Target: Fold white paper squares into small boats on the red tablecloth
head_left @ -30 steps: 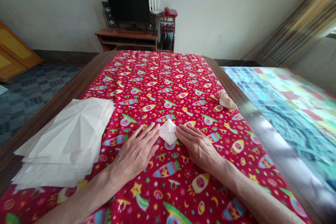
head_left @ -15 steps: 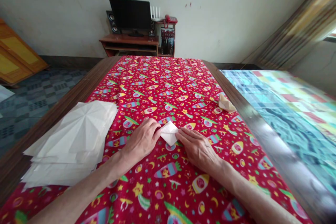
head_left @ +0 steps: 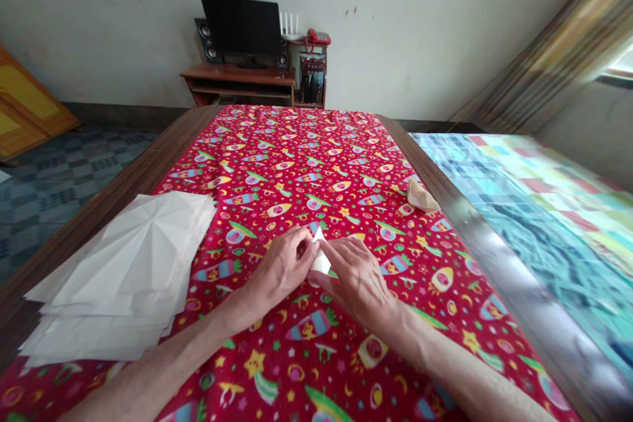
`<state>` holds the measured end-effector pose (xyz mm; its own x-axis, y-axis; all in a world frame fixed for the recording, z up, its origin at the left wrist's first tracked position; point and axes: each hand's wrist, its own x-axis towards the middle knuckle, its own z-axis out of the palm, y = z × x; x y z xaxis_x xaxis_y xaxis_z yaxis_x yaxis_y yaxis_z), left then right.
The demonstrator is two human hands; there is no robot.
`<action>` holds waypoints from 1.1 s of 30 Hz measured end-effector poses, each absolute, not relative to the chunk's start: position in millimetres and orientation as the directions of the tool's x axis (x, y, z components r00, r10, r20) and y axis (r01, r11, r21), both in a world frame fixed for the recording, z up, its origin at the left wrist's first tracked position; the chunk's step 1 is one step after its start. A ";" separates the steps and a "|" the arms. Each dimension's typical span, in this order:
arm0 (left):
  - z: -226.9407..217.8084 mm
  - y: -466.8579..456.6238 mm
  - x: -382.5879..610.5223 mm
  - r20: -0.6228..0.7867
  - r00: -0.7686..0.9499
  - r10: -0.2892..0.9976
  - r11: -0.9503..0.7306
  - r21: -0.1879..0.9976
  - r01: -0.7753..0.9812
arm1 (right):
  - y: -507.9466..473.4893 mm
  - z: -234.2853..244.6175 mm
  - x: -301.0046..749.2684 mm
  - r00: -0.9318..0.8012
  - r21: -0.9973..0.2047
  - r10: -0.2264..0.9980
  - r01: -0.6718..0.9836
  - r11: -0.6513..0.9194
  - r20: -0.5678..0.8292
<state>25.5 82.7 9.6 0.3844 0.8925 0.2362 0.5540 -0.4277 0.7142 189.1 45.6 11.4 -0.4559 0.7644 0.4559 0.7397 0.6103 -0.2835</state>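
A small folded white paper piece [head_left: 320, 256] stands between my two hands on the red rocket-print cloth [head_left: 316, 165]. My left hand [head_left: 284, 265] pinches its left side with curled fingers. My right hand [head_left: 352, 275] presses against its right side, fingers closed around it. Only the paper's pointed top and a strip of its face show; the rest is hidden by my fingers.
A stack of creased white paper sheets [head_left: 123, 270] lies at the left of the cloth. A tan folded paper figure [head_left: 420, 196] sits near the table's right edge. Beside the table on the right is a bed with a patterned cover [head_left: 534, 211]. A desk with monitor [head_left: 242, 46] stands at the far wall.
Both hands have closed in on the folded paper and lifted its sides, so it now stands up between them instead of lying flat.
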 end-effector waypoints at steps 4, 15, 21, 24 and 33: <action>19.4 73.2 31.5 0.273 0.414 0.868 -0.457 0.766 0.452 | 44.0 11.1 185.9 -0.345 -0.504 0.835 0.675 0.538 0.429; -4.3 83.4 19.8 0.188 0.326 0.927 -0.289 0.911 0.295 | 63.3 11.6 195.7 -0.031 -0.995 0.999 0.099 -0.017 -0.021; 3.6 84.2 12.6 0.149 0.361 0.921 -0.281 0.893 0.351 | 62.9 4.0 196.7 -0.057 -0.893 0.991 0.430 0.133 0.120; -4.1 86.3 11.0 0.158 0.361 0.919 -0.335 0.798 0.502 | 63.4 -2.3 199.6 -0.102 -0.723 0.965 0.645 0.249 0.241; -23.0 88.2 5.8 0.377 0.485 0.789 -0.611 0.392 0.688 | 61.6 -12.4 207.7 -0.311 -0.294 0.862 0.847 0.443 0.401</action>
<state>5.8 88.2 -23.0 0.4855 0.7889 0.3767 0.6881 -0.6106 0.3920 207.7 61.6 -12.4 -0.3111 0.8617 0.4008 0.8470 0.4427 -0.2943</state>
